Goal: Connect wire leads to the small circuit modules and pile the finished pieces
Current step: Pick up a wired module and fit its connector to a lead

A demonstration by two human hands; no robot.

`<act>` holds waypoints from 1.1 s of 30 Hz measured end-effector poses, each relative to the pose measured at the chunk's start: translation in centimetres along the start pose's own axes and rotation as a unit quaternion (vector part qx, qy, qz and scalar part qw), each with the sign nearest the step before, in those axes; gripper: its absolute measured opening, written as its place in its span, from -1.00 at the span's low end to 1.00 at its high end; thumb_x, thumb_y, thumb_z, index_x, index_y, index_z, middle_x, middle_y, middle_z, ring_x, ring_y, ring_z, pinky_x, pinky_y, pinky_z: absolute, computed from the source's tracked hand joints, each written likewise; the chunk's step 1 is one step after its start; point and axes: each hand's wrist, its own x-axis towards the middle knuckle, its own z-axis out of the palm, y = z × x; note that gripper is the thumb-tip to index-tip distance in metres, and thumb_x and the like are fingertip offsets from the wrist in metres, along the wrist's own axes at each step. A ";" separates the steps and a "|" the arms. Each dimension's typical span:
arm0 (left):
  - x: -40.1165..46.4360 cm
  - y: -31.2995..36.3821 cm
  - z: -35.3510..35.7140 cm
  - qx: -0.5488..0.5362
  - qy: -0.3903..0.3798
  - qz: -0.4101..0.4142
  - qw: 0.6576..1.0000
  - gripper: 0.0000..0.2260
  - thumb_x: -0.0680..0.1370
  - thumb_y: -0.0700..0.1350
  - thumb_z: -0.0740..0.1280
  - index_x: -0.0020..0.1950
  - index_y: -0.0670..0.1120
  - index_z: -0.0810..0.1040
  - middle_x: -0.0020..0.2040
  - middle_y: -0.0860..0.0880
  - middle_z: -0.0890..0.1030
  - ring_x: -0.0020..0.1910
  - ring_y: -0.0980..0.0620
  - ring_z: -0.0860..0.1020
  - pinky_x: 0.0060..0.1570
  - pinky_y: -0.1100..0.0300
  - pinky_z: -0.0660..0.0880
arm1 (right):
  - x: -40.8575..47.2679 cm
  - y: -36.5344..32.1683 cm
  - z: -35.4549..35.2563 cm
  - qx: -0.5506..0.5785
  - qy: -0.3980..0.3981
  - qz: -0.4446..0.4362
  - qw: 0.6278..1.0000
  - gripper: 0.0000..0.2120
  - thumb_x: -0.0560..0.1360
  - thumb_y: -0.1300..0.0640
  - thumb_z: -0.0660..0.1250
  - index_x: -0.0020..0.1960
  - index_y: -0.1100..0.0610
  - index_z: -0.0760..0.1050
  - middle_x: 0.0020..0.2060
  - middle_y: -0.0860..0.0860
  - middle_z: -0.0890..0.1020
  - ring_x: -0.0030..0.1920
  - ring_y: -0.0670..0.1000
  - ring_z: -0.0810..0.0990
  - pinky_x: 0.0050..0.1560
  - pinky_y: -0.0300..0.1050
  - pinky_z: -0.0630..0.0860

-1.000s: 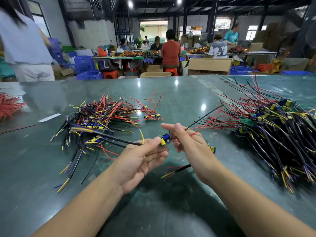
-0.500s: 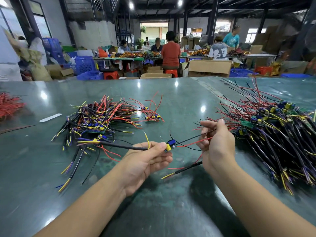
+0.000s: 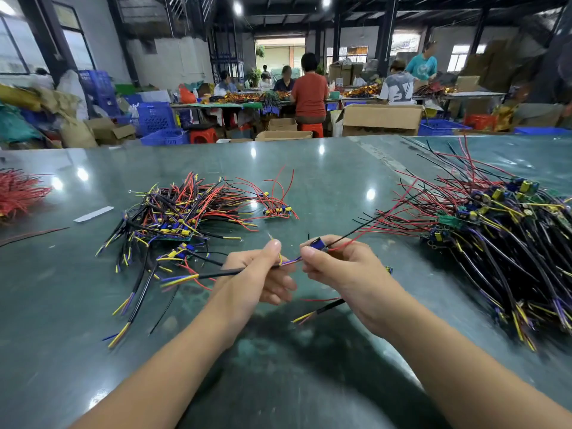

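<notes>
My right hand point(image 3: 343, 270) pinches a small blue circuit module point(image 3: 318, 244), with red and black leads trailing off to the right. My left hand point(image 3: 260, 277) pinches a black sheathed wire lead point(image 3: 216, 274) near its end; the lead's purple and yellow strands reach across to the module between my fingertips. The lead's far end fans into yellow and purple tips on the left. A tangled pile of wired modules point(image 3: 185, 212) lies on the left of the green table point(image 3: 325, 181). A bigger pile of modules with long wires point(image 3: 501, 243) covers the right side.
One loose black lead point(image 3: 322, 309) lies on the table under my right wrist. A bundle of red wires point(image 3: 18, 190) sits at the far left edge, a white strip point(image 3: 93, 213) beside it. Beyond the table, several people sit among cardboard boxes and blue crates.
My right hand came back from the right pile to the centre and took hold of the module. My left hand now pinches the lead's strands instead of the module.
</notes>
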 end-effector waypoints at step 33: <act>0.1 -0.5 -0.6 -0.131 -0.081 0.077 0.985 -0.71 0.51 -0.33 0.25 -0.16 -0.07 0.72 -0.14 -0.05 0.71 -0.25 0.11 0.65 -0.20 0.33 0.55 | 0.0 -0.4 0.3 0.257 -0.004 0.105 0.961 -0.77 0.25 0.15 0.42 -0.14 0.23 0.54 -0.31 0.05 0.61 -0.30 -0.08 0.63 -0.13 -0.27 0.60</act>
